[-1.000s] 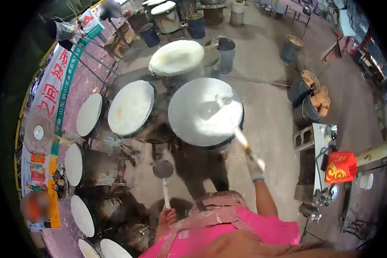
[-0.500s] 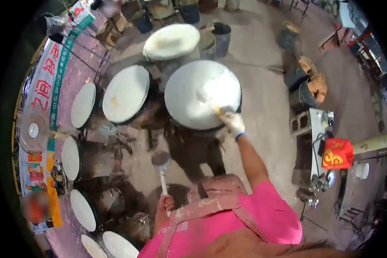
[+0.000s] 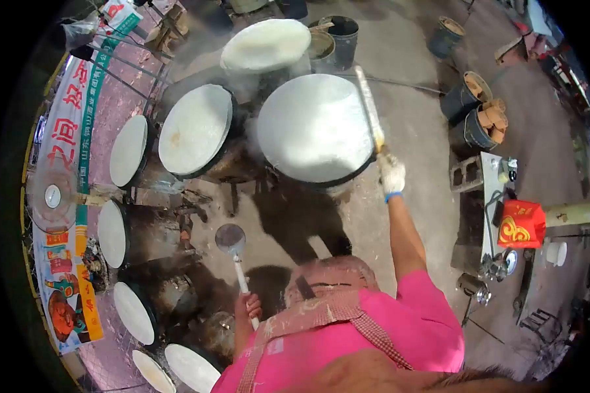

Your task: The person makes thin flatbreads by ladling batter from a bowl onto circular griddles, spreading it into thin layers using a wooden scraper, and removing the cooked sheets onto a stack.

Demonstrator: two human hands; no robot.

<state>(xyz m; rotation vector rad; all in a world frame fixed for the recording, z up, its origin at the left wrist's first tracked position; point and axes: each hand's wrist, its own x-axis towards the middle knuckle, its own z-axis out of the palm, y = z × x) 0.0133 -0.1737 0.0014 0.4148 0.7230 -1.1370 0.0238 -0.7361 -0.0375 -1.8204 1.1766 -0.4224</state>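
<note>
My right hand [image 3: 392, 175], in a white glove with a blue band at the wrist, grips the yellowish end of a long white-coated stick [image 3: 370, 108]. The stick lies along the right edge of a large round pan [image 3: 314, 128], whose whole top is covered by a smooth white layer. Bare fingers of my left hand [image 3: 248, 308] are wrapped round the white handle of a ladle [image 3: 231, 239] with a dark round head. The ladle hangs over the floor, below and left of the pan, apart from it.
Round white-topped pans [image 3: 195, 130] curve down the left side, with another pan [image 3: 266, 46] behind. Buckets with brown pieces [image 3: 478, 130] stand at right. Beside them are a narrow table [image 3: 490, 216] and a red bag [image 3: 522, 224]. A banner [image 3: 69, 131] hangs far left.
My right hand and the stick have moved from over the pan to its right edge. The white surface, uneven before, now looks smooth. My left hand still holds the ladle.
</note>
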